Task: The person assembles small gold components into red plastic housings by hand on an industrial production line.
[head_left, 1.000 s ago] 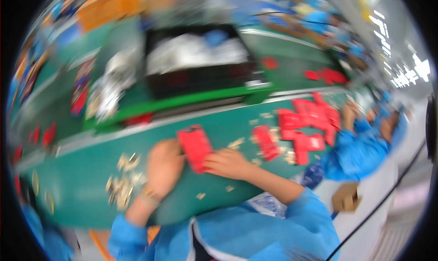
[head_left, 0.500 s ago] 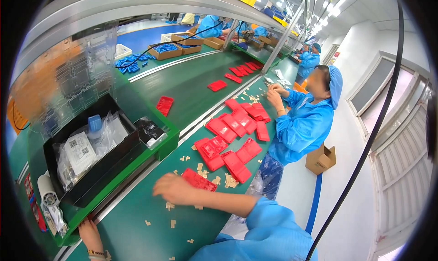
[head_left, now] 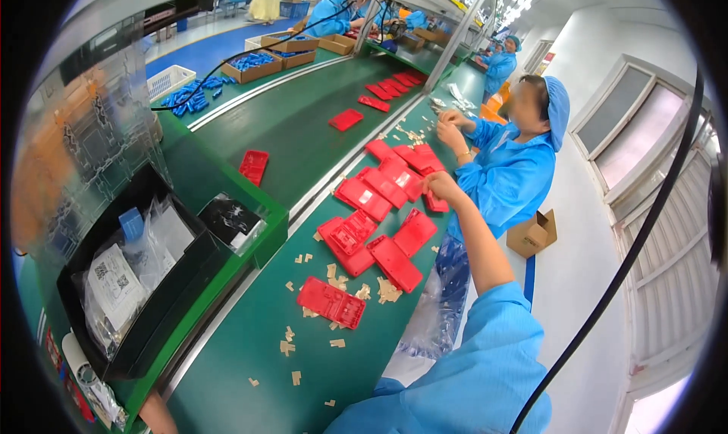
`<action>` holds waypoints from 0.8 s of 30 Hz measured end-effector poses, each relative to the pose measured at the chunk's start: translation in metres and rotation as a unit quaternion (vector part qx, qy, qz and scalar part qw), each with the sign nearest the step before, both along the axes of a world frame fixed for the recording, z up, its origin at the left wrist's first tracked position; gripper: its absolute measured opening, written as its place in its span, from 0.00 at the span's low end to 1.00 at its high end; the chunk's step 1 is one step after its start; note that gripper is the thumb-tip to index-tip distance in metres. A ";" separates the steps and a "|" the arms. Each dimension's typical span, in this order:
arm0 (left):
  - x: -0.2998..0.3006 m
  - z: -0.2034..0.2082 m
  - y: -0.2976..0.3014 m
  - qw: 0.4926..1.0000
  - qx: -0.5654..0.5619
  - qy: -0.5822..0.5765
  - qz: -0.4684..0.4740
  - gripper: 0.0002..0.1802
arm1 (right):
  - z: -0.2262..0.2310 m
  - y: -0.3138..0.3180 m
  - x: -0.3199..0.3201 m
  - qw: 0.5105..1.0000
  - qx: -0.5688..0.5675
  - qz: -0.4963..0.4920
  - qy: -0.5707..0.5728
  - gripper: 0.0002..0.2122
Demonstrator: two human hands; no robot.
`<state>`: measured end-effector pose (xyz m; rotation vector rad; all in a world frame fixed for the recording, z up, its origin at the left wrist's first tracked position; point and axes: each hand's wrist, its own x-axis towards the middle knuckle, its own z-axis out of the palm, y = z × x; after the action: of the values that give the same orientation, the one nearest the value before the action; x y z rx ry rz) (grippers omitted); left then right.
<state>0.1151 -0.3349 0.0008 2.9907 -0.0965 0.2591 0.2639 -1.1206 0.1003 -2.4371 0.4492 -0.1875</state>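
My right hand (head_left: 443,187) is stretched out over the far right side of a cluster of red plastic casings (head_left: 385,187). Its fingers are bent together at the edge of one casing; whether they grip it is hidden. Nearer to me, a single red casing (head_left: 331,301) lies with its hollow, ribbed side up. Small beige L-shaped pieces (head_left: 389,290) are scattered around it on the green bench (head_left: 227,373). Of my left arm only the wrist (head_left: 157,414) shows at the lower left, beside the green shelf's edge; the hand itself is hidden.
A black bin (head_left: 216,260) with bagged parts stands on the green shelf (head_left: 274,233) at left. More red casings (head_left: 346,119) lie on the conveyor belt (head_left: 296,150). A co-worker in blue (head_left: 504,161) handles something at the bench's far right. A black cable (head_left: 607,313) hangs across the right.
My right hand has swung away from the near casing, far and to the right, to the cluster. My left hand has slipped out of sight by the shelf. The view has shifted slightly.
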 end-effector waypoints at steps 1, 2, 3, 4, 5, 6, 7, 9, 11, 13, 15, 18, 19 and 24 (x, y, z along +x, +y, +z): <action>0.000 0.001 -0.003 1.000 -0.006 0.003 -0.004 0.18 | 0.001 -0.001 -0.007 0.994 0.107 -0.017 0.025 0.10; -0.001 0.004 -0.005 1.000 -0.012 0.005 -0.007 0.18 | 0.004 -0.002 -0.011 0.994 0.107 -0.020 0.025 0.10; -0.001 0.005 -0.006 1.000 -0.016 0.009 -0.009 0.17 | 0.002 -0.001 -0.015 0.991 0.120 -0.006 0.066 0.09; -0.001 0.007 -0.008 1.000 -0.020 0.012 -0.008 0.17 | 0.002 0.000 -0.016 0.986 0.131 0.011 0.106 0.09; -0.003 0.009 -0.009 1.000 -0.024 0.015 -0.003 0.17 | -0.002 0.003 -0.011 0.997 0.079 0.010 0.022 0.09; -0.004 0.012 -0.009 0.999 -0.027 0.018 0.005 0.17 | -0.003 0.005 -0.004 0.999 0.032 -0.043 -0.010 0.10; -0.004 0.015 -0.009 0.999 -0.031 0.021 0.018 0.17 | -0.004 0.010 0.007 0.996 -0.070 -0.035 -0.043 0.10; -0.017 0.041 -0.022 0.997 -0.053 -0.043 -0.047 0.15 | -0.016 0.053 0.036 0.986 -0.153 0.011 -0.073 0.11; -0.030 0.079 -0.054 0.977 -0.078 -0.091 -0.174 0.10 | -0.030 0.111 0.068 0.947 -0.224 0.157 -0.169 0.15; -0.058 0.094 -0.058 0.968 -0.064 -0.073 -0.231 0.07 | -0.043 0.173 0.097 0.935 -0.226 0.225 -0.157 0.20; -0.084 0.104 -0.058 0.960 -0.025 -0.107 -0.256 0.07 | -0.042 0.216 0.124 0.848 -0.310 0.348 -0.252 0.24; -0.134 0.113 -0.042 0.962 0.033 -0.166 -0.214 0.07 | -0.046 0.288 0.153 0.798 -0.349 0.424 -0.247 0.23; -0.154 0.112 -0.032 0.970 0.052 -0.162 -0.174 0.07 | -0.075 0.263 0.187 0.744 -0.389 0.435 -0.326 0.22; -0.213 0.068 0.050 0.954 0.068 -0.281 0.075 0.12 | -0.149 0.188 0.275 0.923 0.048 0.357 -0.136 0.10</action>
<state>-0.0981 -0.2847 0.0688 2.9565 0.0604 1.1562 0.5386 -0.9323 -0.0488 -2.2686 -0.5446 -0.1746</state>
